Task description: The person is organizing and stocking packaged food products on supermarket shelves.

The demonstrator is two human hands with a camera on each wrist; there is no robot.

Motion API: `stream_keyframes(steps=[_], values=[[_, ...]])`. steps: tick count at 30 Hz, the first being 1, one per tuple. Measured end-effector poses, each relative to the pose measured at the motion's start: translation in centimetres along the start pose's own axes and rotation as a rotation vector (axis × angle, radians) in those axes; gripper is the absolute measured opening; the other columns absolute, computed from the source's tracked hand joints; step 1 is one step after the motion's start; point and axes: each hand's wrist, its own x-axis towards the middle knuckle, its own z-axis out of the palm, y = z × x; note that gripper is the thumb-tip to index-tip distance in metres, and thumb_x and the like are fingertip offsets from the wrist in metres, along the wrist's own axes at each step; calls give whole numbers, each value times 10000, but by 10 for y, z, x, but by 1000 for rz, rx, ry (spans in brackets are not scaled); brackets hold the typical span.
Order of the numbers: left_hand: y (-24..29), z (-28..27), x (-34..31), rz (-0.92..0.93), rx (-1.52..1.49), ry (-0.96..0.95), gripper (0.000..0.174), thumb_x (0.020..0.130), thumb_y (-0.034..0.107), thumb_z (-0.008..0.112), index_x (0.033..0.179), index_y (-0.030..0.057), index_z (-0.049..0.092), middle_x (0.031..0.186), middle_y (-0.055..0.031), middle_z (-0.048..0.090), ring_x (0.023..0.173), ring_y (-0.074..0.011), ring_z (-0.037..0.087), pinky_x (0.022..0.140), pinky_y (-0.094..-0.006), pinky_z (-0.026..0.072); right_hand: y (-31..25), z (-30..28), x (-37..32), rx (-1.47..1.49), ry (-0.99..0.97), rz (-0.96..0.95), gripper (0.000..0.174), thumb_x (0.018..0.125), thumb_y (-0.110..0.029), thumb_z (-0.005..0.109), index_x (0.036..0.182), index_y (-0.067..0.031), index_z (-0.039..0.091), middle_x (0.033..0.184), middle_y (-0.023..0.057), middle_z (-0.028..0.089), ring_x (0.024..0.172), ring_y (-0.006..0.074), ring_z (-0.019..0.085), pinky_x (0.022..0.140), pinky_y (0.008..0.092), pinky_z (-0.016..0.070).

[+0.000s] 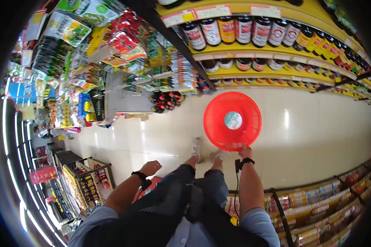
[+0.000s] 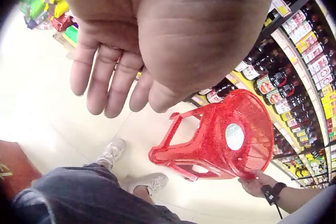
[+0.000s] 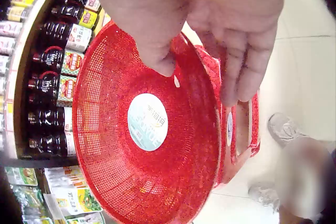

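Note:
A round red mesh basket (image 1: 218,111) with a pale round label inside faces up near the feet. My right hand (image 1: 245,151) pinches its near rim; the right wrist view shows the thumb of that hand (image 3: 205,19) inside the basket (image 3: 113,140) and the fingers outside. A red plastic stool (image 2: 176,153) is against the underside of the basket (image 2: 257,124) in the left wrist view; whether they touch all round I cannot tell. Away from both, my left hand (image 1: 150,168) hangs in the air, holding nothing, and its fingers (image 2: 113,79) are relaxed.
Yellow shelves (image 1: 218,74) of dark sauce bottles stand beyond the basket. Hanging packets (image 1: 123,45) fill a rack at the upper left, with bottles on the floor by it. Another goods shelf (image 1: 305,218) runs behind at the lower right. Pale tiled floor (image 1: 305,136) lies between.

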Motion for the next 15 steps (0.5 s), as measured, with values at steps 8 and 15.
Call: stream_keyframes(steps=[8,15], values=[[49,-18,-13,-3,-180,139,377,1016,419,634,1095,61,718,971,-163,760,946,-346,736,849,-437,581,-35,14,-32,20,68,-7,451,947,-394,705,1181,-22,607,918,102,654,755,241,693,582,334,571],[33,-10,17,68,-144,144,360,998,412,641,1031,63,722,945,-169,765,939,-375,731,843,-467,575,-50,-47,-70,13,-16,-6,282,976,-280,667,951,-23,554,700,68,504,514,184,542,426,312,383]])
